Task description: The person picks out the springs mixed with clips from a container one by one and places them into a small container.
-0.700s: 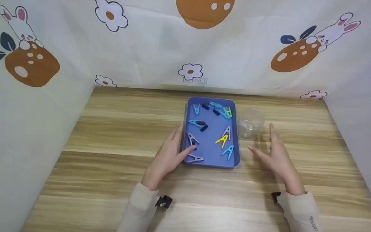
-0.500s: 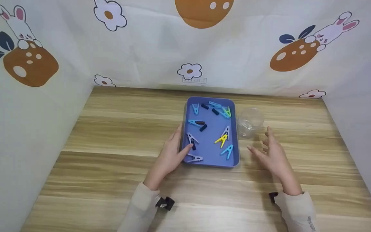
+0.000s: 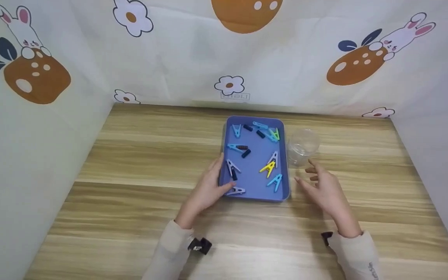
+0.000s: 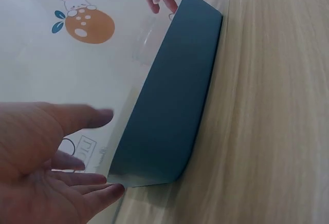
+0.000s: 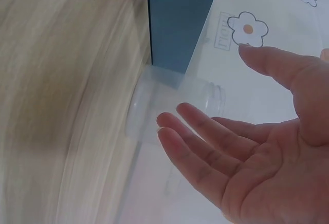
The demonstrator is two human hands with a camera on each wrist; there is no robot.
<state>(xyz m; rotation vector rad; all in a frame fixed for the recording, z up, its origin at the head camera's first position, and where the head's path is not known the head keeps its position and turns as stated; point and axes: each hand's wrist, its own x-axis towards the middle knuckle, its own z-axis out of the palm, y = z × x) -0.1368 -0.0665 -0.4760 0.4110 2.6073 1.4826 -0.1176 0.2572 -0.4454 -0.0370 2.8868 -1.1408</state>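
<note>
A shallow blue-purple tray (image 3: pixel 253 184) lies on the wooden table, holding several plastic clothespins, among them a yellow clothespin (image 3: pixel 268 169), and several small black cylinders such as one black cylinder (image 3: pixel 246 153). Beside its left wall is my left hand (image 3: pixel 204 188), fingers loosely extended, thumb above the near left rim. The left wrist view shows those fingertips close to the tray wall (image 4: pixel 164 100); contact is unclear. To the right, a clear jar (image 3: pixel 303 146) stands next to the tray. My right hand (image 3: pixel 327 192) is just in front of the jar, fingers relaxed and holding nothing.
Light cloth (image 3: pixel 185 54) printed with rabbits and flowers hangs behind and at both sides of the wooden table (image 3: pixel 130 217). Black straps or mounts sit at both wrists, such as the black mount (image 3: pixel 200 245) at the left cuff.
My right hand has shifted left, nearer the tray and jar, its fingers bending a little more. My left hand has slid slightly toward me along the tray. The clothespins stay put.
</note>
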